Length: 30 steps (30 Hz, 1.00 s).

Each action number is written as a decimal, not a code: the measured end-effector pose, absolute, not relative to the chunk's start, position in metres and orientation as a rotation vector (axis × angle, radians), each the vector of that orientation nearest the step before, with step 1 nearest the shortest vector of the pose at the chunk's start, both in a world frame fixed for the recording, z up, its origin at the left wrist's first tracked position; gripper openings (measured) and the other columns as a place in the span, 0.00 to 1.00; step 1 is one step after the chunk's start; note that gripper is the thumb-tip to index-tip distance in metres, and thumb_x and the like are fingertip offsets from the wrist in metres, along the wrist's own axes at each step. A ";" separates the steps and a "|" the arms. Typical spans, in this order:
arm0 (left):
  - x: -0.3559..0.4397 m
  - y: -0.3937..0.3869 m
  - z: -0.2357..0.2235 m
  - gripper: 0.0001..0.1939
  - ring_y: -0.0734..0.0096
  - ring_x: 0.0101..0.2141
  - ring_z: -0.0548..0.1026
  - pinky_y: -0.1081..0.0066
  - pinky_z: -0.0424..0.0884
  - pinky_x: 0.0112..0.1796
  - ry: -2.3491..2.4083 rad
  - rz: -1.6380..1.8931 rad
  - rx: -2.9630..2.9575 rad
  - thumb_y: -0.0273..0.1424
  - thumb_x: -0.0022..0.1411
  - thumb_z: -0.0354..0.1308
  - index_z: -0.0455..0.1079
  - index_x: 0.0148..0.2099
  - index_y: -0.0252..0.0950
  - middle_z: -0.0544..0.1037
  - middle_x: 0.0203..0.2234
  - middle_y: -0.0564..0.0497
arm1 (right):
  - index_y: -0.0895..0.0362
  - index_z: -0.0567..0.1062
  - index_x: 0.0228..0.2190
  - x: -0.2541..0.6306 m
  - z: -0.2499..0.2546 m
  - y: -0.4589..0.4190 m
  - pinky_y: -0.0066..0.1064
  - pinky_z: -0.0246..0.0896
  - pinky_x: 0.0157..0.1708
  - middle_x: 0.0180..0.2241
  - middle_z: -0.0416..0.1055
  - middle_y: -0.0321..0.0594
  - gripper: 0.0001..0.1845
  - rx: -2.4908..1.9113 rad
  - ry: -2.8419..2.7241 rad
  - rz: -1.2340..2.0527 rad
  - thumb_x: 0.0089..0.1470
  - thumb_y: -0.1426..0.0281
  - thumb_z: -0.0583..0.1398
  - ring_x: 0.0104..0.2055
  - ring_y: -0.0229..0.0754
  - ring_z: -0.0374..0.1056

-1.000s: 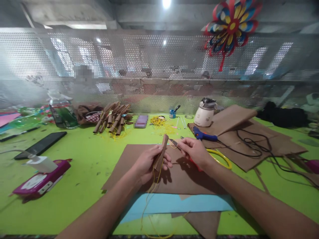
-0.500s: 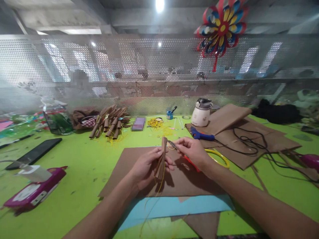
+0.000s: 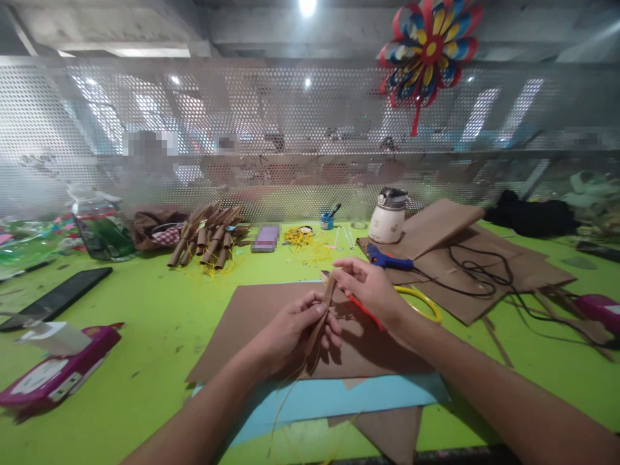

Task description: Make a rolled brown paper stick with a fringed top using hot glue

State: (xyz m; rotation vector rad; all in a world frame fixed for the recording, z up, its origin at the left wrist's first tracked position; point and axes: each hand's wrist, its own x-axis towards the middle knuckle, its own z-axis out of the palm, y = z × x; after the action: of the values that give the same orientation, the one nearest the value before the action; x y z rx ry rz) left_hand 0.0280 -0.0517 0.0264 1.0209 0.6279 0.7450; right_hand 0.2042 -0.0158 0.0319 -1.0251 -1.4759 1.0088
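Leaning over a bright green tabletop, a person works with two bare hands on a brown paper roll, held at a slant above a brown sheet near the middle of the surface. A strip of light blue paper shows along the sheet's near edge. Beyond the far side rises a perforated screen, under a grey ceiling with one bright light; a red, blue and yellow flower ornament hangs at upper right. A bundle of brown rolls lies at the back left, near a purple box and a tangle of yellow thread. To the right, a pale kettle stands by stacked brown sheets, with a blue glue gun in front. A black phone and a magenta power strip sit at left.

The left hand has its thumb and fingers closed around the roll's middle, thin yellow thread trailing below. The right hand holds its fingers drawn narrowly together, pinching the roll's upper end. A red object shows beneath that palm; whether the hand also grips it cannot be told.
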 end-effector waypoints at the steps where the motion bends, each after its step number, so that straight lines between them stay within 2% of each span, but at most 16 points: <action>1: 0.029 -0.052 0.026 0.04 0.70 0.27 0.76 0.71 0.70 0.30 0.618 0.730 1.024 0.30 0.67 0.47 0.60 0.40 0.35 0.75 0.29 0.47 | 0.60 0.73 0.41 0.203 0.032 -0.017 0.30 0.60 0.30 0.29 0.71 0.38 0.23 -1.011 -1.480 1.016 0.49 0.56 0.63 0.31 0.39 0.66; 6: 0.030 -0.055 0.026 0.05 0.71 0.24 0.75 0.75 0.67 0.25 0.585 0.668 1.045 0.30 0.67 0.46 0.60 0.39 0.34 0.74 0.26 0.48 | 0.60 0.73 0.39 0.202 0.031 -0.019 0.28 0.57 0.26 0.23 0.65 0.32 0.18 -0.953 -1.457 0.997 0.49 0.62 0.63 0.24 0.35 0.61; 17: 0.031 -0.056 0.030 0.06 0.70 0.25 0.75 0.73 0.68 0.27 0.614 0.642 1.042 0.32 0.65 0.50 0.60 0.38 0.35 0.75 0.25 0.48 | 0.60 0.75 0.36 0.201 0.031 -0.020 0.27 0.50 0.22 0.20 0.61 0.30 0.14 -1.078 -1.572 0.764 0.50 0.64 0.60 0.21 0.34 0.55; 22: 0.028 -0.056 0.026 0.07 0.67 0.27 0.76 0.71 0.69 0.30 0.651 0.621 1.013 0.34 0.64 0.52 0.61 0.39 0.35 0.76 0.27 0.47 | 0.59 0.76 0.33 0.201 0.027 -0.019 0.27 0.54 0.24 0.23 0.67 0.34 0.12 -1.126 -1.611 0.771 0.52 0.64 0.59 0.24 0.36 0.60; 26: 0.027 -0.055 0.020 0.07 0.68 0.28 0.77 0.69 0.70 0.33 0.633 0.597 1.014 0.32 0.64 0.52 0.61 0.42 0.34 0.76 0.27 0.46 | 0.57 0.77 0.32 0.200 0.027 -0.020 0.31 0.60 0.33 0.29 0.73 0.38 0.10 -1.099 -1.705 0.666 0.53 0.64 0.59 0.31 0.40 0.66; 28: 0.026 -0.054 0.019 0.06 0.67 0.27 0.77 0.68 0.71 0.33 0.624 0.596 1.000 0.31 0.64 0.52 0.61 0.42 0.34 0.76 0.27 0.45 | 0.57 0.77 0.33 0.201 0.027 -0.018 0.32 0.61 0.36 0.29 0.73 0.39 0.13 -1.063 -1.704 0.706 0.54 0.62 0.57 0.33 0.41 0.67; 30: 0.024 -0.053 0.019 0.05 0.67 0.27 0.77 0.68 0.71 0.33 0.621 0.593 0.983 0.30 0.64 0.51 0.61 0.42 0.34 0.76 0.27 0.45 | 0.58 0.76 0.35 0.203 0.026 -0.014 0.32 0.63 0.34 0.29 0.73 0.39 0.18 -1.028 -1.563 0.887 0.55 0.58 0.55 0.31 0.40 0.68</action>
State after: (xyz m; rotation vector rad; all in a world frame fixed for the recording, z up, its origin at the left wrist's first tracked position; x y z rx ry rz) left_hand 0.0244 -0.0527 0.0189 0.9825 0.6207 0.5928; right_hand 0.2033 -0.0144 0.0261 -1.0278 -1.5630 0.8872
